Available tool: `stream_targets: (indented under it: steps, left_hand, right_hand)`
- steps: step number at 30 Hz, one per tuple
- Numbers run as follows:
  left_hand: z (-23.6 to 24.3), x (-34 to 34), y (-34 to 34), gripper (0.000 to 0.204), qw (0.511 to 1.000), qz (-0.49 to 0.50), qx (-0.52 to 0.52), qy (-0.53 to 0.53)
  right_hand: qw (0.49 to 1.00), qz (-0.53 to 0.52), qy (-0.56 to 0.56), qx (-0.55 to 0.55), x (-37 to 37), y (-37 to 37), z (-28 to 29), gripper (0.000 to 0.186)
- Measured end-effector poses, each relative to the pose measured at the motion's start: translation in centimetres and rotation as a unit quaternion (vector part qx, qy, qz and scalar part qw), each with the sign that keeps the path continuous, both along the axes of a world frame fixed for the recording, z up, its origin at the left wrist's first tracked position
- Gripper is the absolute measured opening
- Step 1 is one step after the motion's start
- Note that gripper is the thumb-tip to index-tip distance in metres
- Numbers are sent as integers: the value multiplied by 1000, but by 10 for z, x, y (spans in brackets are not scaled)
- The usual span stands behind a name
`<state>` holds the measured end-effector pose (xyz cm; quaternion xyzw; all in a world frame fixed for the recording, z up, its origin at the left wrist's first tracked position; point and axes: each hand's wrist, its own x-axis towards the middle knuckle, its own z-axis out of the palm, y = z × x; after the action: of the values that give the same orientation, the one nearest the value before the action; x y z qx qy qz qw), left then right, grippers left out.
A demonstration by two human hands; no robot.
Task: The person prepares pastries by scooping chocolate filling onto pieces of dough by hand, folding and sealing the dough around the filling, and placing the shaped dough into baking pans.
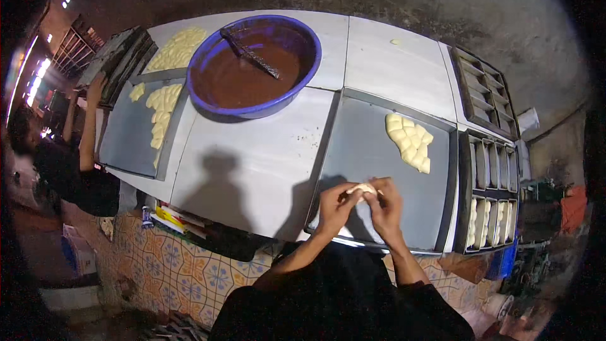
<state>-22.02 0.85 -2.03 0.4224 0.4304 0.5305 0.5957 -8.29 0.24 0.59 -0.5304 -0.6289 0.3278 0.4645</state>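
Observation:
Low over a shallow metal tray (pixel 360 126), my left hand (pixel 334 208) and my right hand (pixel 384 208) pinch a small pale dough piece (pixel 363 188) between thumbs and fingers. A cluster of cream dough pieces (pixel 408 142) sits in that tray, beyond my hands. Along the tray's right side is a divided mould (pixel 499 221), whose near compartments hold pale dough. Farther back and left, a wide blue basin (pixel 303 79) holds brown liquid (pixel 233 79) and a dark long-handled utensil (pixel 255 57).
A second tray with dough (pixel 123 129) and a spread of dough (pixel 173 47) lie on the left of the white table (pixel 394 63). An empty divided mould (pixel 483 88) is at back right. A co-worker (pixel 82 177) at far left reaches up to stacked dark metal pans (pixel 123 50).

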Motion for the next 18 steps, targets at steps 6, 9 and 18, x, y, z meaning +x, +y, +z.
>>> stream_targets:
  steps: [6, 9, 18]
  left_hand:
    - [-2, -10, -1, 13, 976, 79, 149, 138]
    - [-1, -7, 8, 36, 878, -47, -218, -423]
    - [44, -63, 166, 96, 940, -144, 5, -309]
  right_hand:
    - [994, 45, 97, 5, -7, 32, 11, 47]
    - [982, 176, -36, 61, -16, 39, -25, 63]
    - [931, 157, 299, -138, -3, 63, -35, 132]
